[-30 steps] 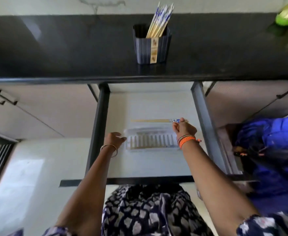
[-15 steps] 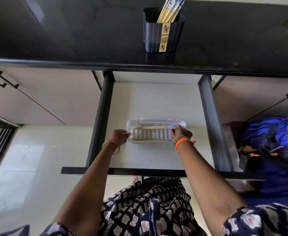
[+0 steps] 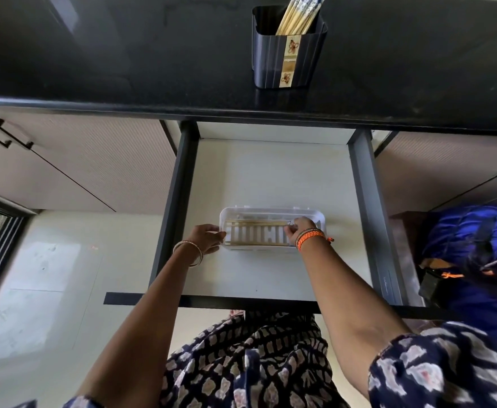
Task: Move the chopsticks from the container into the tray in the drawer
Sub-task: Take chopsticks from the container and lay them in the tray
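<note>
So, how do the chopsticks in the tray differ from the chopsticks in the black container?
The chopsticks in the tray lie flat, along the length of the white tray; the chopsticks in the container stand leaning upright in the black container. Those in the tray are only a few; those in the container form a full bundle. The right hand touches the first group; no hand touches the second. Both have pale shafts.

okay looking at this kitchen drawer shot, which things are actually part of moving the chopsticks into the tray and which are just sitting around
Part of the job:
- chopsticks in the black container on the counter
- clear tray in the open drawer, with chopsticks already laid inside
- left hand at the tray's edge
- right hand over the tray

Just lying about:
- blue bag at the right
- cabinet handles at the left
</note>
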A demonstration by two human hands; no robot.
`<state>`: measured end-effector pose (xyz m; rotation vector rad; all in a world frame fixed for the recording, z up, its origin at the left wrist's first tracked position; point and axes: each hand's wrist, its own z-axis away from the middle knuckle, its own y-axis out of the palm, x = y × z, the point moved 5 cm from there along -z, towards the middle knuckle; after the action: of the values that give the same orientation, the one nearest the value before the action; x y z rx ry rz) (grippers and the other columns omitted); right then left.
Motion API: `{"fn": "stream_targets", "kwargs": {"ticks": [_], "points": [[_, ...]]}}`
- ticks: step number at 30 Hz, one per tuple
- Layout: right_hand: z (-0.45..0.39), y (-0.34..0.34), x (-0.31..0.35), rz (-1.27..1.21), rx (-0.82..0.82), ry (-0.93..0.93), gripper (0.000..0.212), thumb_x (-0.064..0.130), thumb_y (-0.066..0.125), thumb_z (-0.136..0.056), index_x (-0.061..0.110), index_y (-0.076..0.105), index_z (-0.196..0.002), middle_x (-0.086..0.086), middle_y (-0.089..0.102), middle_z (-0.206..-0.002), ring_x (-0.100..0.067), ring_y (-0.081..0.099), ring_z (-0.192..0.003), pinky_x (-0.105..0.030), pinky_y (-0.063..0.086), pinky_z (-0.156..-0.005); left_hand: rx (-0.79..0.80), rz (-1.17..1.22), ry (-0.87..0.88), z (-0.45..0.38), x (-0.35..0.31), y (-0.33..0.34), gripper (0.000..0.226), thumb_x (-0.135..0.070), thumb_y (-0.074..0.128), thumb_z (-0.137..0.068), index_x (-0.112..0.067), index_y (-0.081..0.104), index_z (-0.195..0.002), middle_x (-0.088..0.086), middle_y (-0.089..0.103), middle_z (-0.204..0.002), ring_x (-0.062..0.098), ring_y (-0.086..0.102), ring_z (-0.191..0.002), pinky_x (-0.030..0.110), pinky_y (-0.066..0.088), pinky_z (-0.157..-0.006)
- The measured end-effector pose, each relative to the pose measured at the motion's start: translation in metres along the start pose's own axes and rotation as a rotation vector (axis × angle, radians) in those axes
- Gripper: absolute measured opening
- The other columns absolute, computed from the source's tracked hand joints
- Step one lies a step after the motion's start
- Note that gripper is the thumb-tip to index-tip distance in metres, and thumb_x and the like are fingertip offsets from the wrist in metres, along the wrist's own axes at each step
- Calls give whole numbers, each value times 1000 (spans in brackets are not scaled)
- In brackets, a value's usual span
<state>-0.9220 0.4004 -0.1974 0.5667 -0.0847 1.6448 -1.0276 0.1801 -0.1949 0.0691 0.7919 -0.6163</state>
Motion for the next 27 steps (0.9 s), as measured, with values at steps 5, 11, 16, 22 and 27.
{"fn": "stream_targets", "kwargs": {"ticks": [5,11,16,22,27], "points": [[-3,3,-8,242,-135,-80,33,-3,28,-96,10,32,-65,-6,31,-68,-12,37,-59,-9,51,-63,40,-100,-26,-5,-8,-6,15,-9,62,-86,-7,55,-99,4,51,-65,12,49,-58,22,47,-63],[17,13,-7,191,-110,-47,28,0,30,-90,7,36,-63,-7,34,-68,-18,37,-58,-26,41,-58,-153,-270,133,-11,-43,-9,28,-12,60,-87,-4,56,-114,21,63,-101,32,62,-85,31,50,-71],[52,50,41,184,-27,-244,30,-6,33,-83,7,35,-56,-5,31,-53,-13,30,-41,-16,24,-42,-223,-313,574,15,-135,11,36,8,49,-80,-4,61,-112,15,65,-117,29,59,-109,29,45,-93],[105,142,200,313,-15,-707,30,0,47,-82,17,47,-57,1,39,-51,-4,33,-30,-14,26,-37,-239,-385,1030,53,-285,38,38,1,49,-86,-13,56,-120,7,61,-123,13,56,-108,26,48,-92],[114,232,296,521,42,-1072,17,9,56,-85,4,71,-88,-3,55,-72,-11,47,-60,-25,41,-59,-386,-605,1153,43,-383,43,49,-5,47,-87,-13,43,-135,10,45,-142,24,38,-134,33,32,-111]]}}
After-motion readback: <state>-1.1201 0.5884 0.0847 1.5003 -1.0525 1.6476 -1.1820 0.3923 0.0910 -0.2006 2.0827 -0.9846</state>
